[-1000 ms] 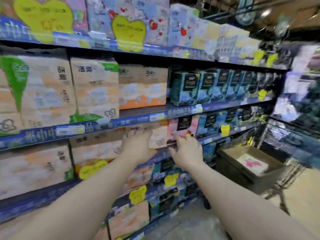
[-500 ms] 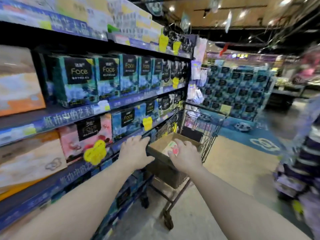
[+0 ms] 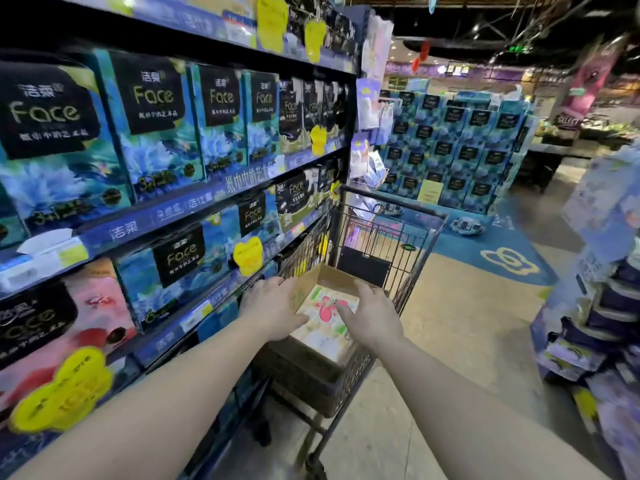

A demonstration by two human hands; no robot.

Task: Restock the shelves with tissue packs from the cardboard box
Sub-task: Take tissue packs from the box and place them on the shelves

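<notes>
Both hands had swung from the shelf to the brown cardboard box [image 3: 341, 277] in the wire shopping cart [image 3: 414, 247]. Left hand [image 3: 273, 311] and right hand [image 3: 372, 315] hovered open over the white, pink-printed tissue pack [image 3: 325, 318] lying inside, ungrasped; restocking remained.

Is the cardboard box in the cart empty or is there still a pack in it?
Not empty: a tissue pack lies inside the open cardboard box.
</notes>
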